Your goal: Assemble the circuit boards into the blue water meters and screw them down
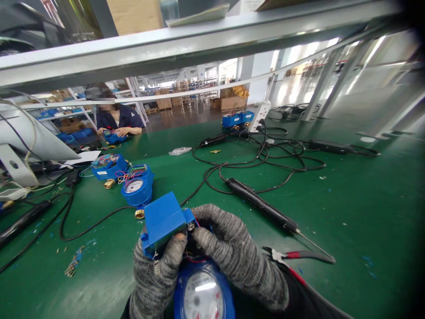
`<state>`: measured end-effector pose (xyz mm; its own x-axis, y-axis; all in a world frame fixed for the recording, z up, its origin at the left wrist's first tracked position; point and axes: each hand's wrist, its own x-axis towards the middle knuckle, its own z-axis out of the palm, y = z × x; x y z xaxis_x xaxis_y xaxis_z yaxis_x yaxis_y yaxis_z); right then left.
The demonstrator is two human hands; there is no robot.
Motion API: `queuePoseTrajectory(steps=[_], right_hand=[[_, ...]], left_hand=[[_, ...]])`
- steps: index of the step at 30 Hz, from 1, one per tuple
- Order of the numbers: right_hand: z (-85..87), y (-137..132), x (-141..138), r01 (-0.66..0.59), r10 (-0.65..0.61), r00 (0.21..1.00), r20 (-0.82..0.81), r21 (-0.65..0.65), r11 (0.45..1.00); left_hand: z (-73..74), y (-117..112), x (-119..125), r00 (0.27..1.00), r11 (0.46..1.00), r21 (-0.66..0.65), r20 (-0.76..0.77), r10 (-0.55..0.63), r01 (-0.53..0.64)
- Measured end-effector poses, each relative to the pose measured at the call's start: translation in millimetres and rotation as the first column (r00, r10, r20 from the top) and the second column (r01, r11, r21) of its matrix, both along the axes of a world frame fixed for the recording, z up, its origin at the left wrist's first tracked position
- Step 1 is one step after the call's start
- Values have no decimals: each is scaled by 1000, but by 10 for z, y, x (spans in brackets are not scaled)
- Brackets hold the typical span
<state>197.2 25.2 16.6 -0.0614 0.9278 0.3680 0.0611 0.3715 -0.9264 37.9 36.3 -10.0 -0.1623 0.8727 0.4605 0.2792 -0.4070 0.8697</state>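
Observation:
Both my hands wear grey knitted gloves. My left hand [157, 270] is closed around the left and lower side of a blue plastic box [166, 219], its thumb on the near edge. My right hand [222, 235] pinches the box's right corner, beside a small metal part and thin red wires. The box is tilted up above a blue water meter [204, 290] with a round dial, which lies close to my body. A few wires run between box and meter. What my fingers cover underneath is hidden.
Two opened blue meters [137, 184] with loose wires stand ahead left. A black electric screwdriver [262, 204] and red-handled cutters [299, 255] lie right. Loose screws [73, 262] are at left. Cables [265, 155] cross the green table. A co-worker [117, 117] handles another meter beyond.

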Motion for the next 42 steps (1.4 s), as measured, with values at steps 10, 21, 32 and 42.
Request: queuePoseTrajectory(steps=[10,21,32,42], right_hand=[[-48,-5,91,-15,0,981,195,79,997],[-62,95,249,-176,190,971,143,-108,979],[93,126,268,-213,229,972,60,-198,957],[77,108,341,-231,216,972,-93,-215,949]], left_hand=[[74,-37,63,994,994,-68,-56,-89,85],[313,-6,-343,780,784,-316,-174,-601,534],[264,110,-314,826,921,-152,-409,-388,357],[319,218,-396,864,849,-218,-50,-502,481]])
